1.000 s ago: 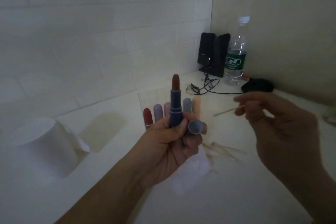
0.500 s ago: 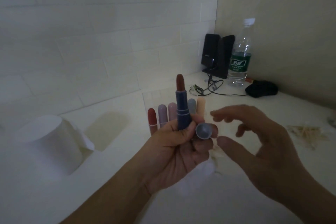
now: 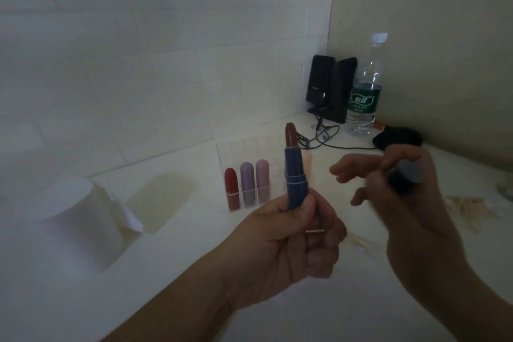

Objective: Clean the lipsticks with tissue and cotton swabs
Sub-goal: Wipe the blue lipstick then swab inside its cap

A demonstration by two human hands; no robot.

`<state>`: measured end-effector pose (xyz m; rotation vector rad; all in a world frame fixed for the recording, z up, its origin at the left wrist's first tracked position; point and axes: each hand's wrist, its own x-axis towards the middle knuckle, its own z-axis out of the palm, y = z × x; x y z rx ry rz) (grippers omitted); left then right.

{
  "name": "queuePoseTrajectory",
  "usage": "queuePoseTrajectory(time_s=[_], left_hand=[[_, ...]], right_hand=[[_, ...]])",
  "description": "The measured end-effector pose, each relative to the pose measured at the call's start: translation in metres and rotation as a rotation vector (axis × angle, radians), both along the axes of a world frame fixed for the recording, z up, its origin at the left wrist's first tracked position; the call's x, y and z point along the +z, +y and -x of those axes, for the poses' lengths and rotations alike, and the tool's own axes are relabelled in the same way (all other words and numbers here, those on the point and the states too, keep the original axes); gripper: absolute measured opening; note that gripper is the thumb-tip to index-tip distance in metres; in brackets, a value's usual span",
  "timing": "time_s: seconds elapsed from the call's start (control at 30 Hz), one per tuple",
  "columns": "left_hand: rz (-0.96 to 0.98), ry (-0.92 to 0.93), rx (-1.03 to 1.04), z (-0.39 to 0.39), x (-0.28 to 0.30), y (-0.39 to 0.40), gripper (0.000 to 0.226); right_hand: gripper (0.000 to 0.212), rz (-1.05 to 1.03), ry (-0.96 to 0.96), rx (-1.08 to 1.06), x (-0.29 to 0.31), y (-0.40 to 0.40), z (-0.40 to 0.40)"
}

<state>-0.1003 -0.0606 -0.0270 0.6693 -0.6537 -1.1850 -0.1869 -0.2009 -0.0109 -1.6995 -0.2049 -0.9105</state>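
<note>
**Left hand holds the open lipstick, right hand holds its cap**

Head view:
- Left hand: grip clamped on the blue lipstick, fingers and thumb curled round the lower part of the tube. Tube upright, brown-red stick wound out at the top, above the middle of the desk.
- Right hand: blurred. Grip pinches a grey-blue cap between thumb and forefinger, other fingers loosely spread toward the lipstick. Cap is near the tube, not touching it.
- Clear lipstick rack stands toward the desk's back edge, behind the left hand. In it, upright, side by side: a red lipstick, a lilac lipstick, a pink lipstick. A peach one shows just behind the held tube, mostly hidden.
- Tissue roll upright near the desk's left edge, loose end hanging on its right side.
- Cotton swabs in a loose pile near the right edge; a few more lie on the desk between the hands.
- Back right corner: two black speakers, a water bottle with green label just beside them, a cable trailing forward, a black mouse near the bottle.
</note>
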Motion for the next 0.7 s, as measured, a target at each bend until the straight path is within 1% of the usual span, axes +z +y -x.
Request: queuePoseTrajectory(time_s=[0.07, 0.17, 0.23, 0.33, 0.47, 0.57, 0.63, 0.7], left_hand=[[-0.017, -0.024, -0.053, 0.0035, 0.0004, -0.0008, 0.017], [-0.003, -0.016, -0.11, 0.0067, 0.0022, -0.0003, 0.017], [-0.016, -0.026, -0.118, 0.0071, 0.0028, 0.0006, 0.019], [-0.049, -0.046, -0.103, 0.007, 0.0037, 0.0017, 0.027], [-0.081, -0.073, -0.082, 0.0056, 0.003, 0.0033, 0.037], [-0.099, -0.084, -0.087, 0.0043, 0.0031, 0.0038, 0.046], [-0.107, -0.081, -0.124, 0.0042, 0.0037, 0.0051, 0.052], [-0.115, -0.1, -0.174, 0.0044, 0.0049, 0.0067, 0.05]], right_hand=[[0.029, 0.011, 0.101, 0.039, -0.0034, 0.0027, -0.001], [0.044, 0.02, 0.225, 0.046, -0.0071, 0.003, -0.0006], [0.049, 0.004, 0.241, 0.073, -0.008, 0.0018, -0.0009], [0.052, -0.023, 0.244, 0.118, -0.0074, 0.0015, -0.0003], [0.05, -0.09, 0.267, 0.216, -0.0054, 0.0028, 0.0009], [0.048, -0.163, 0.249, 0.273, -0.0059, 0.0015, 0.0001], [0.044, -0.241, 0.235, 0.361, -0.006, 0.0021, -0.0007], [0.042, -0.233, 0.227, 0.356, -0.0048, 0.0028, -0.0007]])
